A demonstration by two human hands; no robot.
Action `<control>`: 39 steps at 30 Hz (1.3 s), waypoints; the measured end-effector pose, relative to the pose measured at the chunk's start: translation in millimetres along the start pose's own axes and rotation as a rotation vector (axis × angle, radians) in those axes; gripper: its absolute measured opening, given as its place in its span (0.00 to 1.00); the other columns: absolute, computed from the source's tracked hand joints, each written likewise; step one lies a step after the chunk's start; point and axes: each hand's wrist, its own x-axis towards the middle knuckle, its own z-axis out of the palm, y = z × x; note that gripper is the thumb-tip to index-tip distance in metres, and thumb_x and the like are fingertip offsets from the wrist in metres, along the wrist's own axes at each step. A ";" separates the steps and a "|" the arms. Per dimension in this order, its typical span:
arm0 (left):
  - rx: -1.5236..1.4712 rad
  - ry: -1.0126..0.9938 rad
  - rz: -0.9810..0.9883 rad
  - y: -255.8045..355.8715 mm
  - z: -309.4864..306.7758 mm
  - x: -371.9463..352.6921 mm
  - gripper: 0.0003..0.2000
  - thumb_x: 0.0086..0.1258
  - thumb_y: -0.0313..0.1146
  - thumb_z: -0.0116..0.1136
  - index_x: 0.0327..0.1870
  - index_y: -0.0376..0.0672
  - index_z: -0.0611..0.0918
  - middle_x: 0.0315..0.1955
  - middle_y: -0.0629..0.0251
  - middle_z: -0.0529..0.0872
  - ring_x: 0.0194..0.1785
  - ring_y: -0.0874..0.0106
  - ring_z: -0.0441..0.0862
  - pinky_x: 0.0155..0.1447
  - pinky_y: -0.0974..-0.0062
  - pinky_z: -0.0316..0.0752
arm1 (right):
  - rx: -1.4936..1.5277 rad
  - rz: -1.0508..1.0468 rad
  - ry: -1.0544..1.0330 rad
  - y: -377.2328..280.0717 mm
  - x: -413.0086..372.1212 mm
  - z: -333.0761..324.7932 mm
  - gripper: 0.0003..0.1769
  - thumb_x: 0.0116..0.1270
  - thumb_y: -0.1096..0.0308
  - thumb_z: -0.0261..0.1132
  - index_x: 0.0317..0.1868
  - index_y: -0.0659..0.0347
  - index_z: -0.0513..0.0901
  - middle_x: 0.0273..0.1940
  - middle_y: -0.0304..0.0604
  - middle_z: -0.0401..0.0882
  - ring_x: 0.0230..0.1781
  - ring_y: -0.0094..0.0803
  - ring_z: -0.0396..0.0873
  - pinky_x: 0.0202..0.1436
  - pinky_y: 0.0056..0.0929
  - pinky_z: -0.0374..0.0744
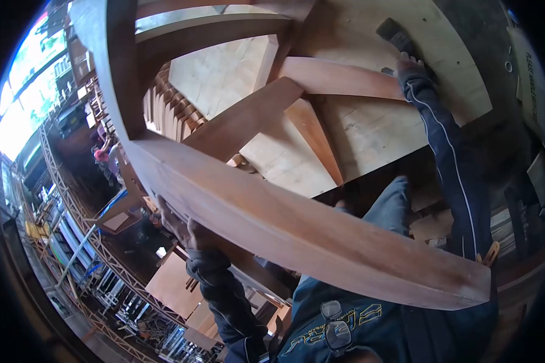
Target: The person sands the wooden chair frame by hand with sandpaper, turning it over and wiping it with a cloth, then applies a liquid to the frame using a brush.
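Note:
A large reddish-brown wooden frame (242,199), likely part of a chair, spreads across the view, with a long curved rail nearest my body. My left hand (178,225) grips the outer side of that rail near its left end, its thumb and fingertips showing against the wood. At the upper right, my right hand (410,65) is closed on a dark, flat brush-like tool (395,34) over the plywood tabletop (399,127). Close beside the right hand lies the end of a crosspiece (345,78). The palm side of the right hand is hidden.
Stacked wooden pieces (172,112) show behind the frame. A clothespin (492,254) is by the rail's right end, and glasses (337,330) hang on my shirt. At far left, a person in a red head covering (100,155) is near shelving and a metal truss (72,193).

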 end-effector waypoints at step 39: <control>0.112 0.130 -0.024 -12.9 8.4 -3.2 0.50 0.39 0.59 0.61 0.65 0.43 0.56 0.59 0.36 0.54 0.64 0.44 0.52 0.64 0.55 0.51 | 1.214 0.073 0.099 60.9 -140.1 66.5 0.18 0.61 0.67 0.55 0.51 0.65 0.71 0.43 0.46 0.75 0.41 0.31 0.73 0.43 0.27 0.72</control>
